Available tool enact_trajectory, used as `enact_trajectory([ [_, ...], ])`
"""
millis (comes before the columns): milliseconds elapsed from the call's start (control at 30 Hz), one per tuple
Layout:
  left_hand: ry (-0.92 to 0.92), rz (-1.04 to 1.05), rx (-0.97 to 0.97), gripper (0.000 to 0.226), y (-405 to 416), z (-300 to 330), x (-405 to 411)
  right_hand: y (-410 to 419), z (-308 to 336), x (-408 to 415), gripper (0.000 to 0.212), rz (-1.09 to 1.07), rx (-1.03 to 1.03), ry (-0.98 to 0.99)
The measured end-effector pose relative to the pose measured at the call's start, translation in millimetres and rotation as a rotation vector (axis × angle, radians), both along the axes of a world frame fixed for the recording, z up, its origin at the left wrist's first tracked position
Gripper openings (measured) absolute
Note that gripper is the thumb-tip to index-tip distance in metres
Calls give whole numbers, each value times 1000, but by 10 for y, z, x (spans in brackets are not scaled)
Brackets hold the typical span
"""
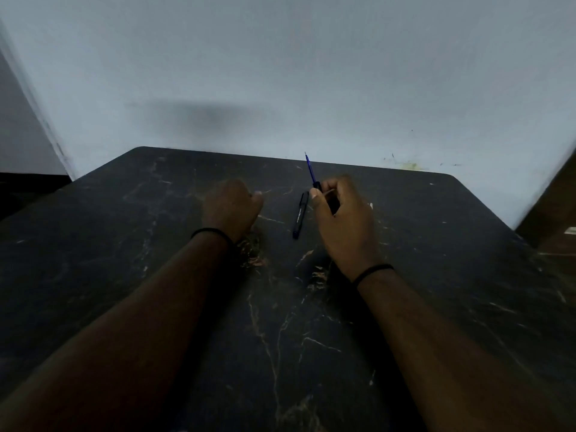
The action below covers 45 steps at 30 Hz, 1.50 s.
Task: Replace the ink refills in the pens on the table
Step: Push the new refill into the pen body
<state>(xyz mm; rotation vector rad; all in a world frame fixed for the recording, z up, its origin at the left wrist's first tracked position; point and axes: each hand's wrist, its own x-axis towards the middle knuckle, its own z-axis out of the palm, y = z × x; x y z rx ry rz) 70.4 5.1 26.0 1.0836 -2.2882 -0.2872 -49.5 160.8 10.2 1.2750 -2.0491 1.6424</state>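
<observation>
My right hand (341, 219) grips a black pen barrel (325, 198) with a blue ink refill (310, 169) sticking out of its far end, tip pointing up and away. A thin pale piece also shows between the fingers. A second black pen (300, 215) lies on the dark table (156, 275) just left of my right hand, pointing away from me. My left hand (230, 207) rests on the table to the left of that pen with its fingers curled under; I cannot see whether it holds anything.
The dark marble-patterned table ends at a pale wall (280, 73) right behind the hands. A brown piece of furniture (554, 219) stands past the table's right edge. Both wrists wear thin black bands.
</observation>
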Motion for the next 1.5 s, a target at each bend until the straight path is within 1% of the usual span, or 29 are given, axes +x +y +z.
enact_trajectory([
  [33, 102, -38, 15, 47, -1, -6, -26, -1, -1, 1, 11, 6, 1, 0],
  [100, 284, -131, 56, 48, 26, -17, -75, -1, -4, 0, 10, 8, 5, 16],
  [200, 517, -250, 197, 39, 92, -25, -136, -6, -13, -7, 9, 7, 13, 57],
  [267, 671, -288, 355, 29, 135, -30, -154, -6, -13, -16, 7, 11, 10, 73],
  [367, 898, -353, 669, 20, 178, -26, -146, 3, -2, -19, 2, 22, 4, 90],
  [467, 1011, -395, 873, 18, 165, -8, -121, 17, 7, -26, 5, 14, -4, 100],
  [533, 1041, -394, 936, 15, 128, -7, -107, 23, 13, -38, 7, 7, 7, 91],
  [667, 1082, -361, 989, 20, 105, -15, -96, 35, 18, -49, 10, -8, 31, 113],
  [800, 1079, -357, 985, 16, 125, 1, -95, 35, 18, -35, 10, -16, 22, 122],
  [1067, 1037, -377, 943, 18, 138, -18, -110, 24, 1, -53, 7, -41, 34, 129],
  [1200, 1022, -387, 935, 23, 132, -22, -107, 19, -9, -73, 7, -40, 38, 133],
  [1300, 1011, -409, 921, 17, 151, -24, -113, 12, -17, -77, 7, -38, 55, 143],
  [1500, 1013, -421, 921, 18, 169, -25, -121, 22, 3, -75, 8, -45, 56, 144],
])
